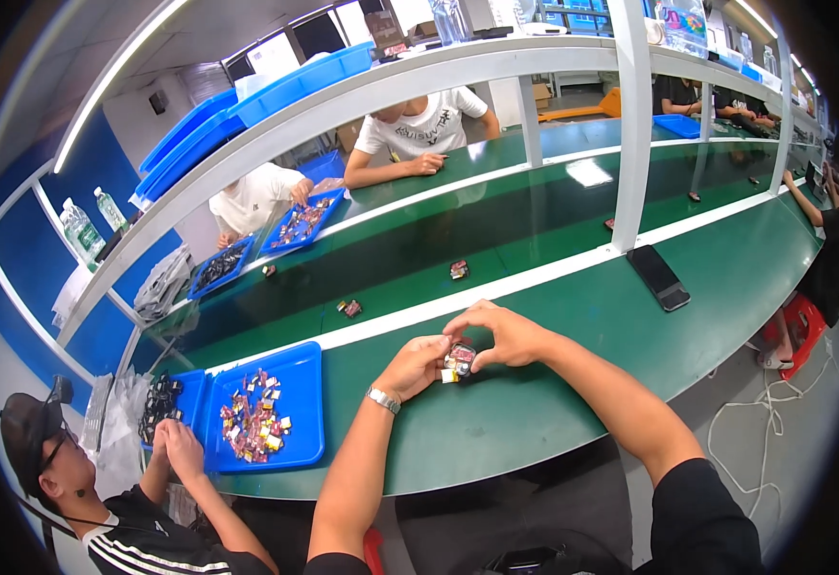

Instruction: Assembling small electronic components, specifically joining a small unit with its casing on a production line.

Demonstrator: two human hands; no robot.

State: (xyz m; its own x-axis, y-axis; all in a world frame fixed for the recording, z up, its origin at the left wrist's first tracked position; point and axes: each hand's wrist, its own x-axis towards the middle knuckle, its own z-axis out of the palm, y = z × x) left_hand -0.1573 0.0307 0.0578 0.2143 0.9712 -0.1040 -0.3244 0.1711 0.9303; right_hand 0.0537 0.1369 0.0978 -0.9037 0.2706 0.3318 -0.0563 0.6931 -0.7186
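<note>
Between my hands, just above the green bench, is a small electronic assembly with dark red, black and silvery parts and a white-and-yellow piece at its lower end. My left hand, below a wristwatch, grips it from the left with closed fingers. My right hand arches over it from the right, the thumb at its lower right side and the fingertips meeting the left hand's above. What exactly the right fingertips press on is hidden. To the left, a blue tray holds many similar small red, white and yellow parts.
A black phone lies on the bench at right. Beyond the white rail, a dark green belt carries several small assemblies. Co-workers sit opposite; one at my left works beside a tray of black parts. White posts support an overhead shelf.
</note>
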